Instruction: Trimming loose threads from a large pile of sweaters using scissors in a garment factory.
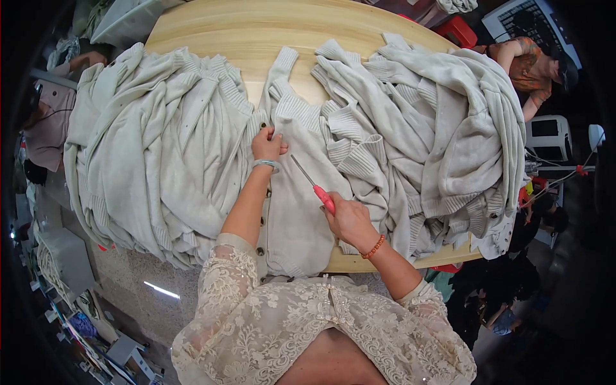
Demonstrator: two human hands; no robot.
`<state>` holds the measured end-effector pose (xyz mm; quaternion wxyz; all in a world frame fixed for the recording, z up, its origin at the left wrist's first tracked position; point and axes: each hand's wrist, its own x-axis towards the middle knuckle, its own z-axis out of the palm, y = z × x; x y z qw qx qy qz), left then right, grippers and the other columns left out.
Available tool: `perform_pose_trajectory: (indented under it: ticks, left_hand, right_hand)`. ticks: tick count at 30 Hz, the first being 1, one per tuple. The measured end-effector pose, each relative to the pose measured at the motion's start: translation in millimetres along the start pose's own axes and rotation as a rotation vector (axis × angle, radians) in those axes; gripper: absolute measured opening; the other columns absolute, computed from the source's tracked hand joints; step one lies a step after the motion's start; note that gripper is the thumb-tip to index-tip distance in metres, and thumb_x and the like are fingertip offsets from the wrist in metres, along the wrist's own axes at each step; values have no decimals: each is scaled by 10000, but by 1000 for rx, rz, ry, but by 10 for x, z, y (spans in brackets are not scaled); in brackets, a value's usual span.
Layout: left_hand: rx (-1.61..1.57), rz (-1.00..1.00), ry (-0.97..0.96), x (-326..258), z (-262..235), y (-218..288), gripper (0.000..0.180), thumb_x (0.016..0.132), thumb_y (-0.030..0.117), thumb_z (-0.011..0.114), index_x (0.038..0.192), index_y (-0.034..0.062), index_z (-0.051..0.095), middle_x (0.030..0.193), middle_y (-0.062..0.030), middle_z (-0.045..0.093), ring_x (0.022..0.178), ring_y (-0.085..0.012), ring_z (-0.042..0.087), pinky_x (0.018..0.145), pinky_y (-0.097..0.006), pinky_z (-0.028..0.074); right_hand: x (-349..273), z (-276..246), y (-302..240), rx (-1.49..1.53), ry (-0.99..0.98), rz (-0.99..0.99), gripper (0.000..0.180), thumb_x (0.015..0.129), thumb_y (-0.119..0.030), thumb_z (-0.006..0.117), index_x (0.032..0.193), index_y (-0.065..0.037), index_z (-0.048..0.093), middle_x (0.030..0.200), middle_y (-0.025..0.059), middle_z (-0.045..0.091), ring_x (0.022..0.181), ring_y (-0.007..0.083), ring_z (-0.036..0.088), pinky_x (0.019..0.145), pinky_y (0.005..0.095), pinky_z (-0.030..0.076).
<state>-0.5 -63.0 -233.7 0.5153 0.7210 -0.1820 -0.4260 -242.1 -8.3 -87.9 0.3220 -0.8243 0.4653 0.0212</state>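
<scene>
A pale grey knitted cardigan (pixel 298 218) lies in front of me on the table, with dark buttons down its left edge and a ribbed collar at the far end. The fingers of my left hand (pixel 268 144) are curled closed at its upper button edge, seemingly pinching the knit; the fingertips are partly hidden. My right hand (pixel 351 221) grips the red handle of a thin metal-shafted tool (pixel 308 172), much like a screwdriver. Its shaft points up and left, and the tip stands just right of my left hand. Whether the tip touches the knit, I cannot tell.
Heaped cardigans of the same grey lie left (pixel 154 147) and right (pixel 449 128) on the light wooden table (pixel 256 25). A person in an orange patterned top (pixel 532 70) is at the far right; another person's sleeve (pixel 51 122) shows at left. A grey box (pixel 67 260) stands lower left.
</scene>
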Motion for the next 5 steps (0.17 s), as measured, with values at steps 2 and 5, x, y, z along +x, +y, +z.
perform_pose_trajectory:
  ticks: [2, 5]
  left_hand:
    - [-81, -29, -43, 53, -6, -25, 252, 886, 22, 590, 1119, -65, 549, 884, -111, 640, 626, -169, 665, 519, -267, 571]
    - [-229, -154, -78, 82, -41, 0, 334, 902, 58, 601, 1214, -41, 532, 896, -119, 641, 652, -204, 678, 524, -267, 571]
  right_hand:
    - [132, -16, -15, 48, -80, 76, 326, 884, -265, 605, 1142, -72, 556, 746, 218, 644, 725, 406, 635, 680, 496, 489]
    - [398, -54, -99, 36, -15, 87, 350, 879, -294, 614, 1150, -80, 556, 748, 211, 653, 746, 410, 640, 693, 514, 484]
